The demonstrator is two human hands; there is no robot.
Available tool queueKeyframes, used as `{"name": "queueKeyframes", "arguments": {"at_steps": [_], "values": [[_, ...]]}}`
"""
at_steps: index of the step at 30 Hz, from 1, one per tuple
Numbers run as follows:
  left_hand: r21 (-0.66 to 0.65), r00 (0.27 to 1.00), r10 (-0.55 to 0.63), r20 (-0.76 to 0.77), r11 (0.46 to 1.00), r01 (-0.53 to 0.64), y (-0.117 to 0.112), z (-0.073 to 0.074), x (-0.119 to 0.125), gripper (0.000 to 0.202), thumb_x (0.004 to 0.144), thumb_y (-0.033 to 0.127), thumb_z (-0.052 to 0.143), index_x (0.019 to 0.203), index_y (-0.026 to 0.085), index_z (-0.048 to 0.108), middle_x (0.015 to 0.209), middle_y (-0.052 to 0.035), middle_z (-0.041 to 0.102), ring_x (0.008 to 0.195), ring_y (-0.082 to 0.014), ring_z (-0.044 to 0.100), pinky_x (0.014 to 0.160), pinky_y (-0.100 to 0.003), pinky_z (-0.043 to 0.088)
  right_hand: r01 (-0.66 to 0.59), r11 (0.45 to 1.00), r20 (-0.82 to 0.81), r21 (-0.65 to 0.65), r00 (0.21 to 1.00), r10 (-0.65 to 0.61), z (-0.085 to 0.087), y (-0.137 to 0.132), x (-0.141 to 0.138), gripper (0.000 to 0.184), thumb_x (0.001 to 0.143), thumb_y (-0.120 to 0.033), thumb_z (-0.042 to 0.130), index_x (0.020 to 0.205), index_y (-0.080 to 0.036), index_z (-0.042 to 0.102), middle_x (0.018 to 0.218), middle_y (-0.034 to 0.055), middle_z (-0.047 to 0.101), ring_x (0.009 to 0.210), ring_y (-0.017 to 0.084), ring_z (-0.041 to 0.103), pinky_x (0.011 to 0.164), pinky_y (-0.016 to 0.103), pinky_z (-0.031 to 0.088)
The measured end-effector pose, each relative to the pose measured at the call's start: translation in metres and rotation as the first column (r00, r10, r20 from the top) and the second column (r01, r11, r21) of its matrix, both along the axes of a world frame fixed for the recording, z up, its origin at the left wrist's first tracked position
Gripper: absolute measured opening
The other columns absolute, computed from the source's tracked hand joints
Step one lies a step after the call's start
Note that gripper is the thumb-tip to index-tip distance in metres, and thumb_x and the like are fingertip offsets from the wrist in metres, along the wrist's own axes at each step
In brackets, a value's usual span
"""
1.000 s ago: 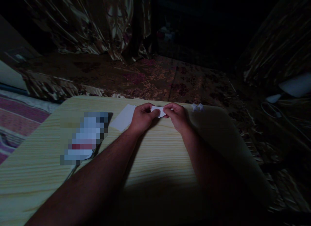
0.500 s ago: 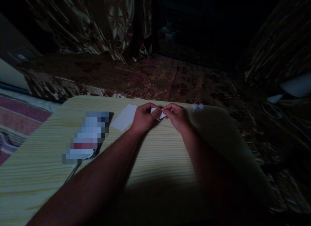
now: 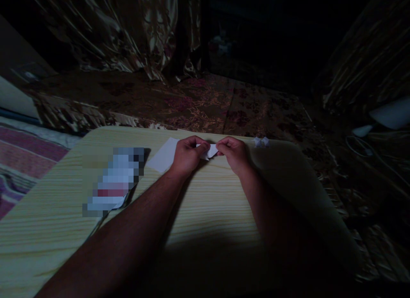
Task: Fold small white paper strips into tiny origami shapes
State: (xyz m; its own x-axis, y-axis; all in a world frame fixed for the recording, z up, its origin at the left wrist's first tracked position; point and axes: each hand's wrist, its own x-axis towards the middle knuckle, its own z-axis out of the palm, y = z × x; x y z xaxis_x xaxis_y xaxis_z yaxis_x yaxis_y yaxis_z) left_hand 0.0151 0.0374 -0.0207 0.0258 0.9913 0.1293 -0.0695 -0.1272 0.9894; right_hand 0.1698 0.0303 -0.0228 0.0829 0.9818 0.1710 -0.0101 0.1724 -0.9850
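Observation:
Between my two hands, near the far edge of the table, is a small folded piece of white paper (image 3: 212,151). My left hand (image 3: 188,154) is closed on its left part, thumb on top. My right hand (image 3: 234,153) pinches its right end between thumb and fingers. Part of the paper is covered by my fingers, so its full shape is hidden. Flat white paper (image 3: 162,156) lies on the table just left of my left hand, partly behind it. Two small white folded paper stars (image 3: 261,142) sit close together to the right of my right hand.
The light wooden table (image 3: 211,204) has rounded far corners. On its left lies a blurred-out flat device (image 3: 117,178) with a cable. A patterned cloth surface (image 3: 192,101) and curtains are behind. Striped bedding (image 3: 28,154) is at left, a white cable (image 3: 357,146) at right.
My hands have drawn slightly apart, the left one to the left and the right one to the right. More of the paper now shows between them.

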Motion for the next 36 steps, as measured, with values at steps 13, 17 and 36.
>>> {"name": "queueKeyframes", "arguments": {"at_steps": [13, 17, 36], "values": [[0.016, 0.98, 0.136, 0.144, 0.99, -0.14, 0.006, -0.001, 0.0, 0.02, 0.064, 0.032, 0.074, 0.075, 0.016, 0.07, 0.071, -0.0014, 0.067, 0.062, -0.0121, 0.058, 0.06, -0.024, 0.046, -0.015, 1.0, -0.091, -0.007, 0.996, 0.014, 0.0, -0.001, 0.003, 0.016, 0.07, -0.032, 0.066, 0.072, -0.017, 0.06, 0.06, -0.0023, 0.06, 0.052, 0.008, 0.05, 0.05, 0.022, 0.037], [0.041, 0.986, 0.123, 0.113, 0.991, -0.129, 0.003, 0.0, 0.002, 0.019, 0.065, 0.032, 0.073, 0.076, 0.017, 0.071, 0.073, -0.0021, 0.069, 0.063, -0.0124, 0.058, 0.059, -0.024, 0.045, -0.027, 0.999, -0.023, -0.027, 0.999, 0.026, 0.004, -0.004, -0.001, 0.021, 0.068, -0.035, 0.069, 0.074, -0.017, 0.061, 0.06, -0.0028, 0.059, 0.052, 0.008, 0.049, 0.05, 0.022, 0.037], [0.132, 0.989, 0.101, -0.104, 0.987, -0.087, -0.003, 0.001, 0.004, 0.015, 0.07, 0.03, 0.069, 0.078, 0.017, 0.073, 0.071, -0.0021, 0.069, 0.061, -0.0124, 0.058, 0.059, -0.023, 0.046, 0.02, 1.0, -0.056, -0.021, 0.998, -0.021, 0.0, -0.001, -0.002, 0.018, 0.071, -0.034, 0.066, 0.07, -0.018, 0.057, 0.055, -0.0046, 0.055, 0.046, 0.007, 0.043, 0.046, 0.022, 0.032]]}}
